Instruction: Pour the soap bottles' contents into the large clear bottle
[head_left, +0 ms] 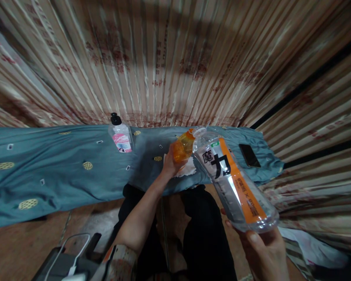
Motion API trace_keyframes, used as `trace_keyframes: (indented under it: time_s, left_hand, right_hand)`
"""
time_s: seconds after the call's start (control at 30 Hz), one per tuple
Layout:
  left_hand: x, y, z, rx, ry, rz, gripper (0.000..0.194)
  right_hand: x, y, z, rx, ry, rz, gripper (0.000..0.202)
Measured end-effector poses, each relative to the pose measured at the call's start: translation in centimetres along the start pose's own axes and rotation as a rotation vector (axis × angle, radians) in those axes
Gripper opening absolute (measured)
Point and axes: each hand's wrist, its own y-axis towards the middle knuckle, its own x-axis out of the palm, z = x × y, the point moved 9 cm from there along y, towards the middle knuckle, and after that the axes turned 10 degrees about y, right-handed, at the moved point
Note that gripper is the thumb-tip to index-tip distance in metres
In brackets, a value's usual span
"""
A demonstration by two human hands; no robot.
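My left hand [172,162] is closed around a small orange bottle [183,147] above the blue-green cloth. In my right hand [261,246] is a large clear plastic bottle [229,175] with an orange and silver label, gripped near its base. This bottle tilts toward the left, and its mouth meets the top of the orange bottle. Whether liquid passes between them I cannot tell. Partly behind my left hand, a white tissue [188,168] lies on the cloth.
A clear pump bottle [122,138] with a black top and pink label stands on the blue-green cloth [67,168] to the left. A black phone [249,155] lies at the right. Pleated curtains [169,66] hang behind. A white cable [73,249] is at lower left.
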Motion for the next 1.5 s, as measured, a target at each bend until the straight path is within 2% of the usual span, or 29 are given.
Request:
trace_keyframes:
  time_s: [0.27,0.4,0.73,0.83,0.97,1.2,1.5]
  left_hand:
    - [-0.5,-0.1,0.3,-0.036,0.036,0.016,0.075]
    - [-0.5,-0.1,0.3,-0.021,0.034,0.027,0.075]
    - [-0.5,-0.2,0.6,-0.056,0.038,0.010,0.074]
    - [-0.5,-0.2,0.6,-0.068,0.047,0.012,0.075]
    - [-0.4,-0.1,0.2,-0.065,0.047,0.005,0.077]
    - [-0.2,-0.1,-0.1,-0.062,0.034,-0.003,0.078]
    - [-0.4,-0.1,0.3,-0.063,0.020,0.007,0.075]
  right_hand:
    - [-0.8,0.5,0.7,0.035,0.052,-0.022,0.058]
    - [-0.5,0.3,0.5,0.039,0.051,-0.015,0.053]
    - [-0.3,0.1,0.3,0.043,0.002,-0.010,0.062]
    - [0.1,-0.2,-0.1,0.031,0.015,0.028,0.056]
    - [0.6,-0.1,-0.2,0.032,0.041,-0.020,0.050]
    - [-0.2,0.2,0.3,0.032,0.009,-0.027,0.065]
    - [-0.1,-0.3,-0.1,0.034,0.000,0.030,0.064]
